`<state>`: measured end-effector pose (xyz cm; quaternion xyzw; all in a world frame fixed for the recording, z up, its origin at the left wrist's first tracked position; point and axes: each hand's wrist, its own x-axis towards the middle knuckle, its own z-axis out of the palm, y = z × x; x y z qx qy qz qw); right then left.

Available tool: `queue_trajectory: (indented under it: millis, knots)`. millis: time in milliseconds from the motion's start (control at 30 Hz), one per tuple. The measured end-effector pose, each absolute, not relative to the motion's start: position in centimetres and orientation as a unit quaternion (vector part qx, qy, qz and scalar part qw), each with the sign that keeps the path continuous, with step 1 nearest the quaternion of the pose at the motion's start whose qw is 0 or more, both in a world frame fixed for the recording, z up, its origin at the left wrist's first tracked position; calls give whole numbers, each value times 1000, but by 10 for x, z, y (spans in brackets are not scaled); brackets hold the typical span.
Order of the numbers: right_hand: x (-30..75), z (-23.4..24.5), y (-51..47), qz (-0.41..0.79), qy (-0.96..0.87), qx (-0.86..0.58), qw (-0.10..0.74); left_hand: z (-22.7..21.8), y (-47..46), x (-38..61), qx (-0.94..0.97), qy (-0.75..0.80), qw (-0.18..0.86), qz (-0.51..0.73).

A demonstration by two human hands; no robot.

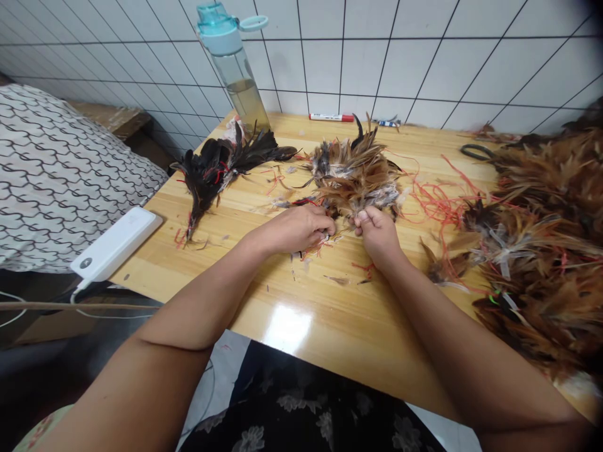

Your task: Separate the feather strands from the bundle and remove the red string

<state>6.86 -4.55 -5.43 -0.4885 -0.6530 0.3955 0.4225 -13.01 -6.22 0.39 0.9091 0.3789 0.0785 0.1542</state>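
Observation:
In the head view my left hand (306, 227) is low over the table, its fingers curled down among red thread scraps and small feather bits. What its fingertips hold is too small to make out. Just right of it, my right hand (378, 233) is closed, thumb against the bent fingers, pinching the quill ends of feathers at the near edge of a brown feather pile (355, 166). This pile mixes brown, whitish and a few black feathers. Dark feather bundles (211, 164) tied with red thread lie farther left, apart from both hands.
A large heap of brown feathers (551, 232) covers the right side of the table (301, 301). Tangled red thread (438, 204) lies beside it. A water bottle (240, 75) and a red-capped marker (330, 117) stand near the tiled wall. A white power bank (117, 242) overhangs the left edge.

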Motion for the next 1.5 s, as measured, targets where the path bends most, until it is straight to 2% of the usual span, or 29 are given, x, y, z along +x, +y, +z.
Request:
queue_trajectory:
  millis: [433,567,733,933,1067,1233,1500]
  knots:
    - [68,-57,-46,428,-636,-479,428,2,-63,-126,907,398,99,99]
    - [67,-53,-47,460,-608,-482,433,6,-65,-128,909,379,119,130]
    - [66,-49,-49,470,-601,-481,432,2,-61,-134,924,331,164,98]
    - [67,-52,-48,459,-610,-478,435,-3,-60,-130,920,350,154,83]
    - [68,-54,-48,462,-610,-477,433,1,-61,-127,911,374,104,140]
    - [66,-48,-50,522,-570,-467,430,3,-63,-123,904,374,48,202]
    - [64,-37,-56,588,-531,-429,433,-8,-64,-117,888,373,51,265]
